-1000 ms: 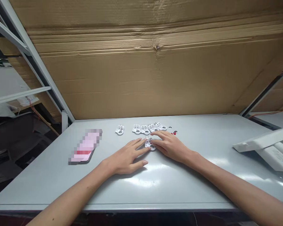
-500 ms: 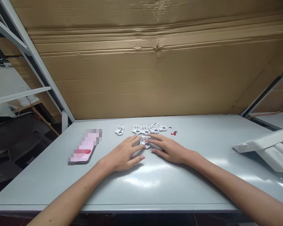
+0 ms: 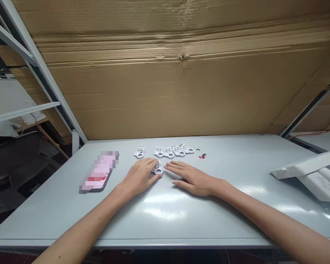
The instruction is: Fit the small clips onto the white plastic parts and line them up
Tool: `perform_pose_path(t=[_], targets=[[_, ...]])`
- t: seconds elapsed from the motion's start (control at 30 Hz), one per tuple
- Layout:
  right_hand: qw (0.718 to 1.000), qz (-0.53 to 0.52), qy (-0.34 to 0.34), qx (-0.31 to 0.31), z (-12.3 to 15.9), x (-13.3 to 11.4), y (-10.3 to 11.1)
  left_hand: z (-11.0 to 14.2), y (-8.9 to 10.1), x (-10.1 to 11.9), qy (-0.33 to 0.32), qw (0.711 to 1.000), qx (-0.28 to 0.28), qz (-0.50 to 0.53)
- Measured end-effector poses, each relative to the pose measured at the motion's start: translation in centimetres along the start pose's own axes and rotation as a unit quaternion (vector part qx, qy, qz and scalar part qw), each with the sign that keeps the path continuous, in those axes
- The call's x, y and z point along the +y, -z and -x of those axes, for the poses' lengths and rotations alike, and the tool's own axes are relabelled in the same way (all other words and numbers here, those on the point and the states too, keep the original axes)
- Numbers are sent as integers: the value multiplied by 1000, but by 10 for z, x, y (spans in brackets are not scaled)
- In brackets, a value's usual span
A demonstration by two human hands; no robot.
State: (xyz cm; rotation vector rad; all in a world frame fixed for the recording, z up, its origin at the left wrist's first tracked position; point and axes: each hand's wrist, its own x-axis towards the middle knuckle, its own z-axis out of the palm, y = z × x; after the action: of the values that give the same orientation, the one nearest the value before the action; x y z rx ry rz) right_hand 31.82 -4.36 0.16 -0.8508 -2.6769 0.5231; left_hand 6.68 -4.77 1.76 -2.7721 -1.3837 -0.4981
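My left hand (image 3: 140, 176) has its fingers closed round the left side of a small white plastic part with a ring-shaped end (image 3: 158, 168), low over the grey tabletop (image 3: 181, 220). The fingers cover part of it. Just to the right, my right hand (image 3: 192, 178) lies flat with fingers stretched out, apart from the part and holding nothing. Beyond the hands sits a row of several similar white parts (image 3: 169, 152). One more such white part (image 3: 139, 152) lies off to their left.
A phone (image 3: 100, 172) with a blurred-out screen lies on the left. Small red and black bits (image 3: 202, 156) are scattered right of the row. White folded packing pieces (image 3: 313, 174) rest at the right edge. A cardboard wall (image 3: 176, 99) closes the back, between metal frame posts (image 3: 44, 69).
The white part between my hands has shifted left, with my left hand now closed on it. My right hand's fingers have come off it and moved slightly left and down.
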Motion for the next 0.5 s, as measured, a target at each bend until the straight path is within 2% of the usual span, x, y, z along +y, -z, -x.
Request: perform_pose_path(t=[0.23, 0.37, 0.5], targets=[[1000, 1, -15, 6, -1, 1, 0, 1, -5, -25, 57, 993, -8, -102], [1000, 10, -10, 14, -1, 1, -1, -1, 2, -19, 20, 991, 0, -131], [1000, 6, 2, 22, -1, 1, 0, 2, 11, -6, -8, 991, -36, -128]])
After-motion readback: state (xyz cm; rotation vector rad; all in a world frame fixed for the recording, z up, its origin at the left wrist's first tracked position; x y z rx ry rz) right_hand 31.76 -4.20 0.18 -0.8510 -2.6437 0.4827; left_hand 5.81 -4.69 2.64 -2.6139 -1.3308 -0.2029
